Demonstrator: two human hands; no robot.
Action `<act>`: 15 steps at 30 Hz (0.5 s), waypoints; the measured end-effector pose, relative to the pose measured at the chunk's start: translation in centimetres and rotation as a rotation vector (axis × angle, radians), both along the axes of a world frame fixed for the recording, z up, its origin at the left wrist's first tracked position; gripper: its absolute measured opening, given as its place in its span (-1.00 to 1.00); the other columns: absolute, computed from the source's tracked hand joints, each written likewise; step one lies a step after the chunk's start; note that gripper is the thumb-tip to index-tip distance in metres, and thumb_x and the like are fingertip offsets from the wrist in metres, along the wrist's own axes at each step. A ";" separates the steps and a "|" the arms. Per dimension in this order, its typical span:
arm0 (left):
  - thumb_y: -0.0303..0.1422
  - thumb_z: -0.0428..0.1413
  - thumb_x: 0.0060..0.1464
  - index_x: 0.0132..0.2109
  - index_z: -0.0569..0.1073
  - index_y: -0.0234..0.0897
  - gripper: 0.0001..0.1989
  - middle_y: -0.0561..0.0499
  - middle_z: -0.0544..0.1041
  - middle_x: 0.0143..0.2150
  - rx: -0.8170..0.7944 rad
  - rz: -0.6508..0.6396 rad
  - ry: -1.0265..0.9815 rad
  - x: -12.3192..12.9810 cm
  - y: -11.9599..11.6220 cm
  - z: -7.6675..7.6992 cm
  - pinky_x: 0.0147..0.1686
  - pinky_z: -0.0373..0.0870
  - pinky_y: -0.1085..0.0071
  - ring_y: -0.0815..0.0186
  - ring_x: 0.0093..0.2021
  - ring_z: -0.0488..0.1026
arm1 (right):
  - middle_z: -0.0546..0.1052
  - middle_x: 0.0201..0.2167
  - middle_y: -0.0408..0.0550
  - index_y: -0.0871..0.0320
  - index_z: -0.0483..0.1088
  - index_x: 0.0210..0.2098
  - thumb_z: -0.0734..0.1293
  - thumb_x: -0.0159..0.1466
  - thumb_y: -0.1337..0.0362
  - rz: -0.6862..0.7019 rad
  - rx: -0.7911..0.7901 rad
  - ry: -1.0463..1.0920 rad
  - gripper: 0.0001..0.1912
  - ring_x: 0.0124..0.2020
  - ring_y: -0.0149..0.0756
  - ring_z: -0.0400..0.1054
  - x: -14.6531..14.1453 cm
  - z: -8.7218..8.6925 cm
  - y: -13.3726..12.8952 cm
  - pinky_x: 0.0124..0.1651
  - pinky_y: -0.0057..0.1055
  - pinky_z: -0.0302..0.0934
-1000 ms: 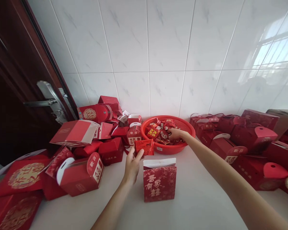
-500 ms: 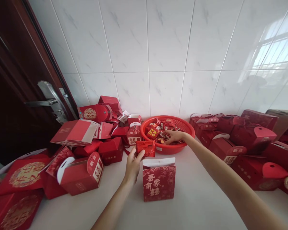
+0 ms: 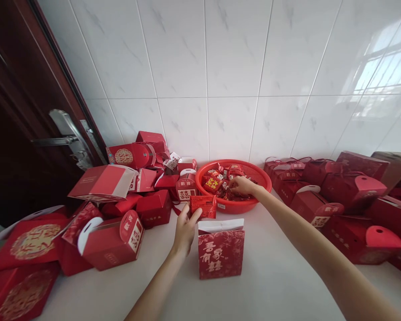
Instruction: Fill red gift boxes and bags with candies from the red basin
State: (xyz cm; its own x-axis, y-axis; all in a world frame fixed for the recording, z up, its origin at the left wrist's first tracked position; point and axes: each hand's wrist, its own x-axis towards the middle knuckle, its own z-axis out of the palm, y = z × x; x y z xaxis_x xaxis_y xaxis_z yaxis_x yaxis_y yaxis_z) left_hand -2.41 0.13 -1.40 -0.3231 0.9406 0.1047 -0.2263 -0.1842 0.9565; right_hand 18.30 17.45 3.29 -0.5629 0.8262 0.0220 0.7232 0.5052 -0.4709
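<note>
Here's the flat, shiny red rectangular packet (image 3: 205,206), gripped by the left hand (image 3: 184,229) near the round red plastic basket (image 3: 235,206). A light pinch suits it (foil looks crushable). Over in the basket, the right hand (image 3: 243,185) has fingers down among small red wrapped pieces (image 3: 212,183); can't tell if one's gripped. Fingertips should disturb neighbours least! Nearer stands the upright, dark-red patterned paper bag (image 3: 221,254).

We count one basket (image 3: 237,206), one upright paper bag (image 3: 221,255), one door (image 3: 16,89), over ten red boxes (image 3: 110,245), many wrapped packets (image 3: 205,206).
</note>
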 end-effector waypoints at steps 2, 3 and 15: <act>-0.12 0.33 -0.10 0.03 0.53 -0.29 -0.45 -0.13 0.65 -0.07 0.002 -0.002 -0.002 -0.1 0.1 -0.2 0.05 0.43 0.17 0.03 0.01 0.56 | 0.61 -0.26 -0.04 0.14 0.59 -0.22 0.37 0.08 0.49 0.043 -0.009 0.020 -0.71 -0.21 -0.18 0.46 0.0 0.1 -0.1 -0.18 -0.43 0.26; -0.12 0.33 -0.10 0.03 0.53 -0.30 -0.44 -0.13 0.65 -0.07 0.003 -0.003 -0.005 -0.1 0.1 -0.2 0.05 0.43 0.17 0.03 0.01 0.56 | 0.61 -0.24 -0.05 0.13 0.59 -0.19 0.37 0.06 0.50 0.072 -0.022 0.032 -0.67 -0.20 -0.20 0.46 0.0 0.1 -0.1 -0.18 -0.44 0.26; -0.15 0.32 -0.11 0.05 0.53 -0.27 -0.44 -0.12 0.65 -0.05 -0.011 -0.002 -0.015 0.0 0.0 0.1 -0.02 0.47 0.18 0.07 -0.08 0.59 | 0.39 -0.53 -0.18 0.16 0.34 -0.52 0.40 0.14 0.06 0.117 -0.039 0.345 -0.69 -0.42 -0.34 0.27 0.0 -0.2 0.2 -0.32 -0.41 0.17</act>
